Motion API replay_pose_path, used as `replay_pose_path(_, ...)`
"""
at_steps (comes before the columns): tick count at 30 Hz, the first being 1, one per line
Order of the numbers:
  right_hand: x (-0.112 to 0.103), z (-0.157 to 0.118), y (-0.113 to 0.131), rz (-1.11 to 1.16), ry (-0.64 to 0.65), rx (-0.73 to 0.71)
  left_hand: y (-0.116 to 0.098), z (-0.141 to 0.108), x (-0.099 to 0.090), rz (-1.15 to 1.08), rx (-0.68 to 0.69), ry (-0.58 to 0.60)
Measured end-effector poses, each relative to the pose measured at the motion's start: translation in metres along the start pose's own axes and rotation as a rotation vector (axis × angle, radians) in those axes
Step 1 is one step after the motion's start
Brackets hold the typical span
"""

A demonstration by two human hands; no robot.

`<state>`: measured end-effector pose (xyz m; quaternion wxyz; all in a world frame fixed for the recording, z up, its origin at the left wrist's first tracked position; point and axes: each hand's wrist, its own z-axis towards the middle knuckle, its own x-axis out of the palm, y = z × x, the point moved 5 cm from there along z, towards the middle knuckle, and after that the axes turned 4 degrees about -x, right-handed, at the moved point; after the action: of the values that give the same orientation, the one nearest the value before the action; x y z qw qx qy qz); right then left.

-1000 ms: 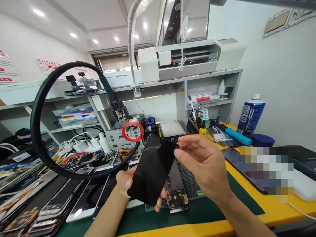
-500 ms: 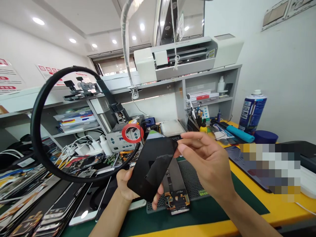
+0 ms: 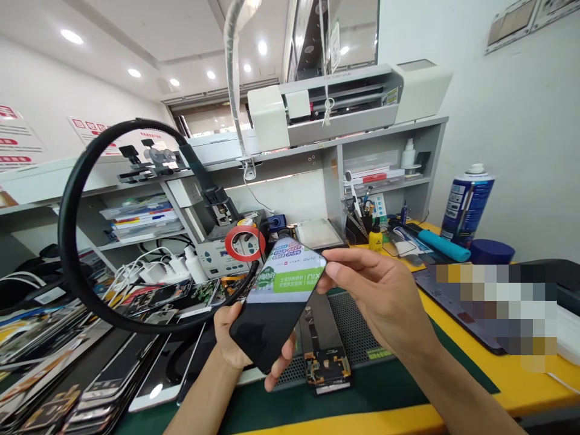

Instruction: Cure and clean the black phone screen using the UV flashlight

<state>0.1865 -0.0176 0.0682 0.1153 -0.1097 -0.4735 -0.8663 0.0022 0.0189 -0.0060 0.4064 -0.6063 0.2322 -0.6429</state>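
Left-hand grip (image 3: 230, 338) low around glossy panel (image 3: 267, 329)

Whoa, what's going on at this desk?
Somebody's left hand is holding up a dark, shiny, phone-shaped panel, and the right hand has its fingertips at the upper corner. The top half shows bright colours and backwards writing, like a mirror. Below it, another phone part lies on the desk, with coppery bits showing at one end.

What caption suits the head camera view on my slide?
Left hand holds a glossy, phone-sized panel with mirrored lettering; right hand is at its upper corner, above a green mat.
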Motion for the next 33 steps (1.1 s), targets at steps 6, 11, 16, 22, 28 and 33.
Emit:
replay_pose_path(6, -0.005, 0.002, -0.002, -0.030, 0.007, 0.012, 0.000, 0.001, -0.001, -0.067, -0.015, -0.027)
replay_pose_path(11, -0.007, 0.002, 0.001, -0.100, 0.018, -0.004, 0.000, 0.002, -0.001, -0.068, -0.025, -0.022)
replay_pose_path(16, -0.010, 0.006, 0.001, -0.141, 0.025, -0.017, -0.001, 0.002, -0.002, -0.059, -0.036, -0.033)
replay_pose_path(22, -0.012, 0.008, -0.001, -0.146, 0.034, 0.003, -0.003, 0.000, 0.000, -0.040, -0.045, -0.028)
replay_pose_path(28, -0.009, 0.013, -0.001, -0.061, 0.069, 0.026, -0.003, 0.001, -0.001, -0.107, -0.035, -0.048)
replay_pose_path(33, -0.010, 0.017, -0.005, -0.032, 0.067, 0.079, -0.005, 0.000, -0.002, -0.145, -0.003, -0.087)
